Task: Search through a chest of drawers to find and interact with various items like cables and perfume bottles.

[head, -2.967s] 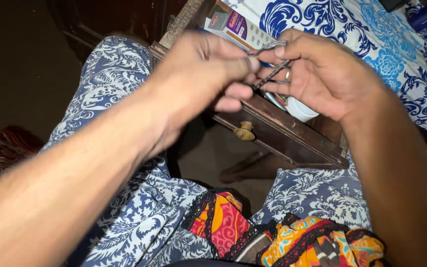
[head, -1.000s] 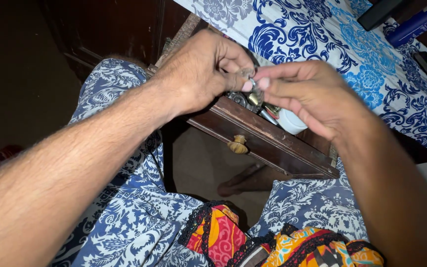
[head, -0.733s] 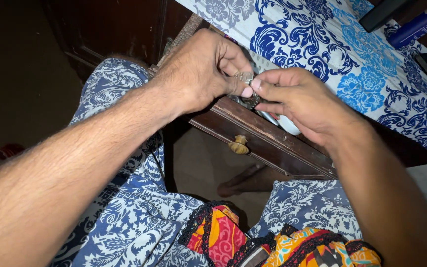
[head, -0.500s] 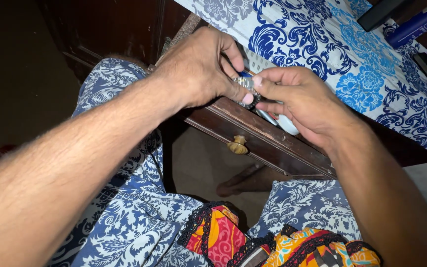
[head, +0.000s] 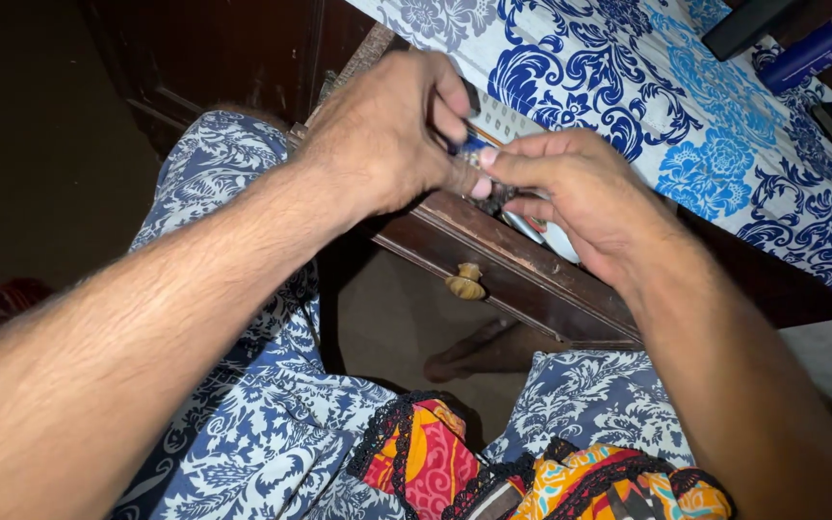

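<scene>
Both hands meet just above the open wooden drawer point(head: 522, 279), pinching a small dark object point(head: 495, 195) between them; most of it is hidden by the fingertips, so its exact kind cannot be told, only that a dark, slightly glinting bit shows where the hands touch, with a sliver of blue point(head: 471, 146) above it. It looks light and hard, a thing small enough to slip or drop into the drawer, so a fingertip pinch at its ends, as here, seems the sensible hold rather than a full-hand grip. The left hand point(head: 387, 135) comes in from the lower left with the forearm stretched across the lap, knuckles up, thumb and forefinger closed on the object. The right hand point(head: 580, 197) reaches from the right, wrist bent, its fingers curled and closed on the same piece. The drawer's brass knob point(head: 464, 282) hangs below, and a blue floral cloth point(head: 686, 116) covers the tabletop beyond.
</scene>
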